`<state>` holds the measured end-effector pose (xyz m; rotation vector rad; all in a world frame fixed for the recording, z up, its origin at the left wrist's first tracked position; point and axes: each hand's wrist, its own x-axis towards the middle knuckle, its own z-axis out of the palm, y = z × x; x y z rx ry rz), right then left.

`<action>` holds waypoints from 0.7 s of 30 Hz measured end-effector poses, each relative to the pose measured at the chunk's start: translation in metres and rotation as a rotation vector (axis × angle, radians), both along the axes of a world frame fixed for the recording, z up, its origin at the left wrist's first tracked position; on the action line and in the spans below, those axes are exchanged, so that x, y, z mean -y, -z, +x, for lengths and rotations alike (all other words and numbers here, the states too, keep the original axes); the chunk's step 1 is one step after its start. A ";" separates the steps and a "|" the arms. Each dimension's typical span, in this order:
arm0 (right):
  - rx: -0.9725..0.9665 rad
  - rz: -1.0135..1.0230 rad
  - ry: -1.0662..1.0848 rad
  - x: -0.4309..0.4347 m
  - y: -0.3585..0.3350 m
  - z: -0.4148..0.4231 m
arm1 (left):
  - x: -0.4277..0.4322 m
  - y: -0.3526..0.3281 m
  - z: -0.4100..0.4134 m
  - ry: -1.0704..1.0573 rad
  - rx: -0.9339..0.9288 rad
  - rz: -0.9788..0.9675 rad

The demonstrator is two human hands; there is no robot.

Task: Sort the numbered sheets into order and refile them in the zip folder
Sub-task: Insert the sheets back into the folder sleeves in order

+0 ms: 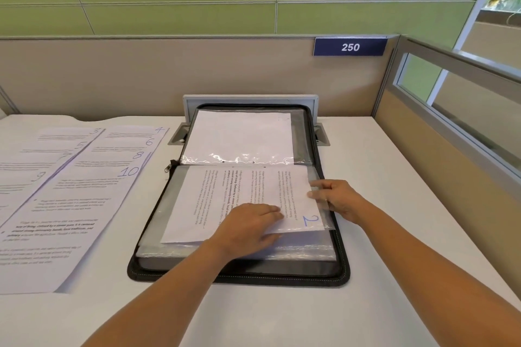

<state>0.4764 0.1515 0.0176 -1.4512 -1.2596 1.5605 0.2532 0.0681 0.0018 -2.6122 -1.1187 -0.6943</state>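
Observation:
A black zip folder (pixel 342 267) lies open on the white desk, with clear plastic sleeves inside. One sleeve, flipped to the far side, holds a white sheet (pixel 239 135). The sheet marked 2 (pixel 225 200) lies turned sideways on the near stack of sleeves, partly inside the top sleeve at its right end. My left hand (pixel 248 227) presses flat on this sheet. My right hand (pixel 335 197) pinches the open right edge of the sleeve over the sheet's corner. To the left, two overlapping columns of numbered sheets (pixel 84 194) show 3 to 10.
A beige partition (pixel 169 73) with a blue "250" sign (pixel 349 47) stands behind the desk, and a glass-topped divider (pixel 451 110) bounds the right. A grey cable hatch (pixel 251 98) sits behind the folder. Bare desk (pixel 408 205) lies right of the folder.

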 end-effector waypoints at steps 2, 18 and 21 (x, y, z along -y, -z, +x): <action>0.003 0.002 0.032 0.000 0.001 0.002 | 0.000 -0.001 0.002 0.053 0.043 0.045; 0.114 0.015 -0.012 -0.005 -0.005 -0.032 | -0.010 0.000 0.029 0.111 0.093 0.263; 0.111 0.005 -0.017 -0.006 -0.005 -0.033 | -0.011 0.001 0.030 0.113 0.101 0.268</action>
